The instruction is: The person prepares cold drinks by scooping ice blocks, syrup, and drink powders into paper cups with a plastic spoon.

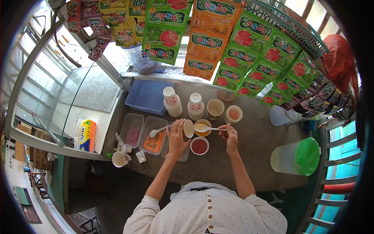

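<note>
My left hand [177, 137] is wrapped around a paper cup [188, 128], which tilts toward a cup of orange-yellow contents [203, 133]. Between the fingers of my right hand [230, 137] is the handle of a white spoon [201, 127]; its bowl lies over the orange-yellow cup. Just below stands a cup of dark red contents [199, 146]. Left of my left hand, a second white spoon [154, 133] reaches over a clear tub with orange contents [152, 144]. A clear tub with pink contents [133, 136] sits beside it. My left wrist partly covers another clear tub [183, 156].
Two stacks of upturned cups [172, 103] stand behind the hands, near an open cup [215, 108] and a cup with pinkish contents [233, 114]. A blue basket [146, 87] is at the back left, a green-lidded jug [307, 156] at the right. Drink sachets [206, 39] hang overhead.
</note>
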Demonstrator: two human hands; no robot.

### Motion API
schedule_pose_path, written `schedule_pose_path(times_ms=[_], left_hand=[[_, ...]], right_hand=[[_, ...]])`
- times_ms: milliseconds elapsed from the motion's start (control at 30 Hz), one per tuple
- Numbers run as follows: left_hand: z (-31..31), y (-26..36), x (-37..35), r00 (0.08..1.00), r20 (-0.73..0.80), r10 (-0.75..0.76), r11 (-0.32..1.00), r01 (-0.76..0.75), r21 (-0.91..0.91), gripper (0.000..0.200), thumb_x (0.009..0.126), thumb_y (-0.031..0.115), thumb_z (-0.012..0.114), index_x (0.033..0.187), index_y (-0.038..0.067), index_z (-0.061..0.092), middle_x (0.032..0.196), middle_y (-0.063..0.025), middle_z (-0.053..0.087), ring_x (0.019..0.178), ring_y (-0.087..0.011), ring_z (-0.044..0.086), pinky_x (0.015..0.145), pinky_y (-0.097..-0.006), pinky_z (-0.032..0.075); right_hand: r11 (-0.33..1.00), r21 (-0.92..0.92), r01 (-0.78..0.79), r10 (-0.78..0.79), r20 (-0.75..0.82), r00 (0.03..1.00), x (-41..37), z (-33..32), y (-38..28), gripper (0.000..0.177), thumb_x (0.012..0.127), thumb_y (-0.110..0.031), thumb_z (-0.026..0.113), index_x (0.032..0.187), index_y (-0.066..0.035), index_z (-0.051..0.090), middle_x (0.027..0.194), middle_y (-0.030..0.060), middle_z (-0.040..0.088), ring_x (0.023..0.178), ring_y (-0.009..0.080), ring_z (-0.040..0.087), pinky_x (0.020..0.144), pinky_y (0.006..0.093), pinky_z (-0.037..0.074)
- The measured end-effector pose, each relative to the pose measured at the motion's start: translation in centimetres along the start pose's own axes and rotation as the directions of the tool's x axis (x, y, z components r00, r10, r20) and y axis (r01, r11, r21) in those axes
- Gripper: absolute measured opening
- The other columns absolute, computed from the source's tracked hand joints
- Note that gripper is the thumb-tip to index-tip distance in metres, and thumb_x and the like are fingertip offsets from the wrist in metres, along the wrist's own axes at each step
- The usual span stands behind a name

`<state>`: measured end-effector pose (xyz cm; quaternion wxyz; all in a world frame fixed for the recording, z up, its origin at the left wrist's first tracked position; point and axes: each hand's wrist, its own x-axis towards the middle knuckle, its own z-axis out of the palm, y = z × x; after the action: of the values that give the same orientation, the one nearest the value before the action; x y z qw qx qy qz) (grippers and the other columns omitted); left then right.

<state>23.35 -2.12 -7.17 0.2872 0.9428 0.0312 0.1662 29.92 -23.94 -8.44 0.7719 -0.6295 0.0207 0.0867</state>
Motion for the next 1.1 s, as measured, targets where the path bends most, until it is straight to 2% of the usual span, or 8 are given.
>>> schedule_pose_path(times_ms=[200, 267, 433, 567, 667, 833, 1067, 1100], left_hand=[[0.0, -0.1, 0.0, 1.0, -0.013, 0.014, 1.0, -0.014, -0.013, 0.087, 0.058, 0.014, 0.079, 0.133, 0.013, 0.035, 0.131, -0.0072, 0.041, 0.127, -0.0268, 0.035, 0.106, -0.0528, 0.017], [0.1, -0.2, 0.0, 1.0, -0.012, 0.014, 1.0, -0.014, -0.005, 0.087, 0.059, 0.014, 0.079, 0.133, 0.013, 0.035, 0.131, -0.0072, 0.041, 0.127, -0.0267, 0.035, 0.106, -0.0531, 0.017], [0.0, -0.4, -0.3, 1.0, -0.005, 0.012, 1.0, -0.013, -0.026, 0.087, 0.058, 0.014, 0.079, 0.133, 0.013, 0.034, 0.131, -0.0073, 0.041, 0.127, -0.0266, 0.035, 0.106, -0.0532, 0.017], [0.0, -0.2, -0.2, 1.0, 0.002, 0.004, 1.0, -0.003, -0.023, 0.088, 0.058, 0.013, 0.08, 0.133, 0.013, 0.034, 0.131, -0.0072, 0.041, 0.127, -0.0267, 0.035, 0.106, -0.0533, 0.017], [-0.2, 0.0, -0.1, 1.0, -0.021, 0.02, 1.0, -0.02, -0.018, 0.083, 0.06, 0.015, 0.078, 0.132, 0.011, 0.037, 0.128, -0.0086, 0.044, 0.126, -0.0272, 0.037, 0.105, -0.0504, 0.019], [-0.2, -0.2, -0.2, 1.0, -0.018, 0.014, 1.0, -0.015, -0.021, 0.084, 0.06, 0.015, 0.078, 0.133, 0.012, 0.035, 0.13, -0.0077, 0.043, 0.127, -0.0268, 0.036, 0.105, -0.0524, 0.018], [-0.2, -0.5, -0.4, 0.999, -0.03, -0.025, 1.0, 0.025, 0.001, 0.084, 0.063, 0.015, 0.077, 0.134, 0.012, 0.033, 0.132, -0.0083, 0.041, 0.126, -0.0276, 0.036, 0.105, -0.0551, 0.018], [-0.2, -0.6, -0.6, 0.999, -0.032, -0.021, 1.0, 0.021, -0.002, 0.084, 0.063, 0.015, 0.077, 0.134, 0.012, 0.033, 0.132, -0.0083, 0.041, 0.126, -0.0276, 0.036, 0.105, -0.0551, 0.018]], right_hand=[[0.989, -0.068, 0.129, -0.111, 0.219, 0.969, -1.1, 3.5, -1.4, 0.041, 0.098, -0.033, 0.039, 0.089, -0.003, 0.065, 0.068, 0.0001, 0.058, 0.058, 0.0029, 0.041, 0.052, 0.0186, 0.031], [0.929, -0.119, 0.349, -0.303, 0.296, 0.906, -2.0, 4.6, -2.0, 0.034, 0.098, -0.026, 0.042, 0.087, -0.003, 0.066, 0.069, -0.0005, 0.056, 0.059, 0.0026, 0.041, 0.052, 0.018, 0.03], [0.938, -0.124, 0.323, -0.326, -0.011, 0.945, -1.3, 2.7, -1.1, 0.04, 0.099, -0.028, 0.041, 0.082, -0.001, 0.064, 0.065, -0.0006, 0.053, 0.059, 0.0033, 0.041, 0.051, 0.0191, 0.029], [0.892, -0.297, 0.341, -0.338, 0.061, 0.939, -1.2, 2.1, 0.2, 0.04, 0.098, -0.029, 0.041, 0.082, -0.001, 0.064, 0.064, -0.0014, 0.052, 0.058, 0.0029, 0.04, 0.05, 0.0194, 0.028], [0.921, -0.253, 0.298, -0.287, 0.077, 0.955, -1.1, 2.1, 0.5, 0.041, 0.098, -0.031, 0.041, 0.082, -0.002, 0.065, 0.063, -0.0018, 0.052, 0.056, 0.0026, 0.04, 0.049, 0.0194, 0.029], [0.998, -0.05, 0.049, -0.05, -0.023, 0.998, -0.7, 0.5, 0.7, 0.046, 0.098, -0.038, 0.037, 0.083, -0.004, 0.065, 0.063, -0.0013, 0.055, 0.054, 0.0036, 0.042, 0.049, 0.0189, 0.03], [0.997, -0.013, 0.078, -0.078, 0.017, 0.997, -1.5, 1.6, -1.0, 0.045, 0.098, -0.038, 0.038, 0.085, -0.004, 0.065, 0.064, -0.0002, 0.056, 0.054, 0.0039, 0.041, 0.051, 0.0185, 0.03], [0.994, -0.011, 0.105, -0.103, 0.112, 0.988, -1.8, 2.2, -1.2, 0.038, 0.097, -0.032, 0.041, 0.086, -0.004, 0.065, 0.068, 0.0003, 0.057, 0.056, 0.0042, 0.043, 0.05, 0.0191, 0.032]])
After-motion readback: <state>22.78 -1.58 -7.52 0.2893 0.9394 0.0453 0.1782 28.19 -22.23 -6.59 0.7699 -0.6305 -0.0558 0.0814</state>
